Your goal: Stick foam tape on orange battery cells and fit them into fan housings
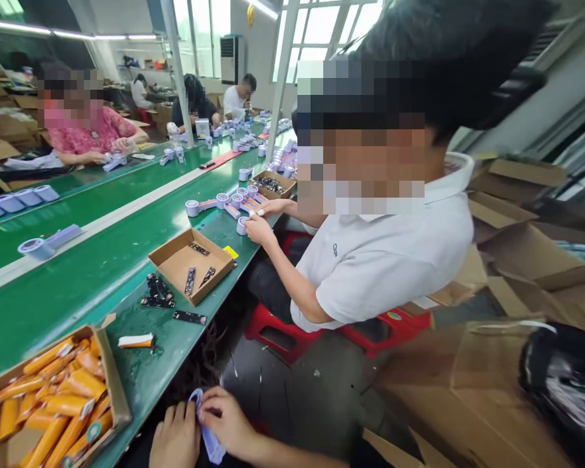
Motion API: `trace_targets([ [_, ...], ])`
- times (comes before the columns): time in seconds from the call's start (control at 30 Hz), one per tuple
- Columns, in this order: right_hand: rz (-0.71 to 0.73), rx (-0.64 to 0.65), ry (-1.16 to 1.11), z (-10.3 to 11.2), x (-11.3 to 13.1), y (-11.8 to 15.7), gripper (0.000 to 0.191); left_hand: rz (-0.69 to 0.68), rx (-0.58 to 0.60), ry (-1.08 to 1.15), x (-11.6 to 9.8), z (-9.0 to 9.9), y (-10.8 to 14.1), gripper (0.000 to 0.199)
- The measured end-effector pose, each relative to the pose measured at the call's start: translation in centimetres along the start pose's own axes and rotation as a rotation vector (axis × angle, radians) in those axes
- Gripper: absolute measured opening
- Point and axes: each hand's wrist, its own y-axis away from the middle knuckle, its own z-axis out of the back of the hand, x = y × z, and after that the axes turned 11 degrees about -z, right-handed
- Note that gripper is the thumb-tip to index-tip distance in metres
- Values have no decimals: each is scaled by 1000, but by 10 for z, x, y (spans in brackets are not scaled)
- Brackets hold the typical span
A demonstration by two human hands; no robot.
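Observation:
Near the bottom centre, below the bench edge, a lavender plastic part (211,444) is held between both hands. My left hand (176,434) is closed on its left side, fingers curled. My right hand (227,419) pinches its upper end with thumb and forefinger. On the green bench (141,377) beyond them lies an orange battery with a white strip (136,340). A cardboard box (119,390) at the lower left holds many orange batteries (71,402).
A shallow cardboard box (175,284) holds black circuit boards, with more boards (156,290) beside it. At right, a person in a white shirt (385,266) on a red stool (283,338) works on lavender parts. A green conveyor (92,276) runs along the left.

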Motion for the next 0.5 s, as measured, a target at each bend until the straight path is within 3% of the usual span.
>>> trace_targets([
  [0.07, -51, -43, -31, 4, -10, 5, 9, -15, 48, -2, -1, -3, -4, 44],
  [0.17, -167, 17, -56, 17, -9, 10, 14, -35, 173, 44, -2, 1, -12, 48],
  [0.3, -448, 137, -196, 37, 3, 1, 46, -32, 225, 109, -4, 9, -25, 50],
  [0.4, -531, 151, -295, 55, 11, -3, 67, -127, 146, 383, -10, 12, -24, 43],
  [0.5, -500, 175, -452, 79, 27, 8, 77, -337, -138, 792, -19, 9, -4, 33],
])
